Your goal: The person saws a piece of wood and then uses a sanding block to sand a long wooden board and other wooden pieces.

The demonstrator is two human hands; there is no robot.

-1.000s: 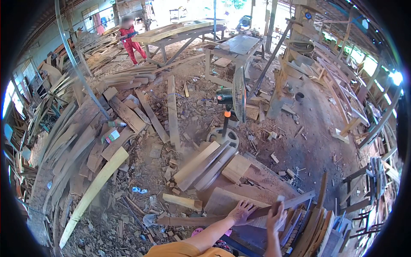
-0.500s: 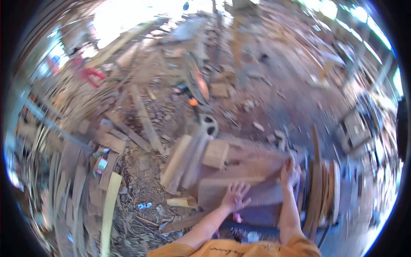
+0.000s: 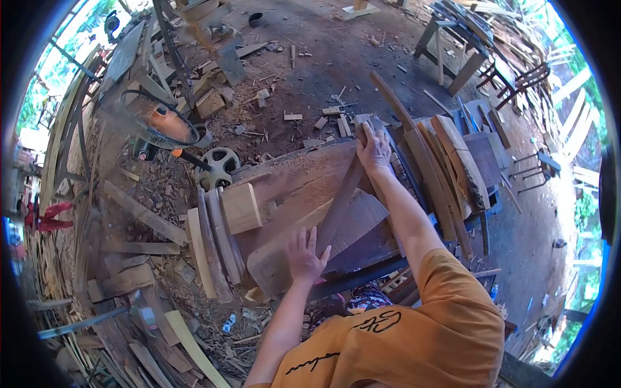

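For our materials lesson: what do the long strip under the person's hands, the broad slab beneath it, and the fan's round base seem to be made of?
Long strip: raw wood, dull brown, unfinished, with lengthwise grain.
Broad slab: rough-sawn wood, reddish, bare and dusty.
Fan base: probably pale moulded plastic, going by its smooth spoked shape; painted metal is possible.
The right hand grips the strip's far end; the left hand rests near its other end.

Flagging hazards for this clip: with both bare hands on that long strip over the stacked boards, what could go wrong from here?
1. Splinters: the left hand and right hand press bare on the rough wooden strip.
2. The strip may slide off the uneven stacked boards under it.
3. Leaning planks beside the right arm could tip if knocked.
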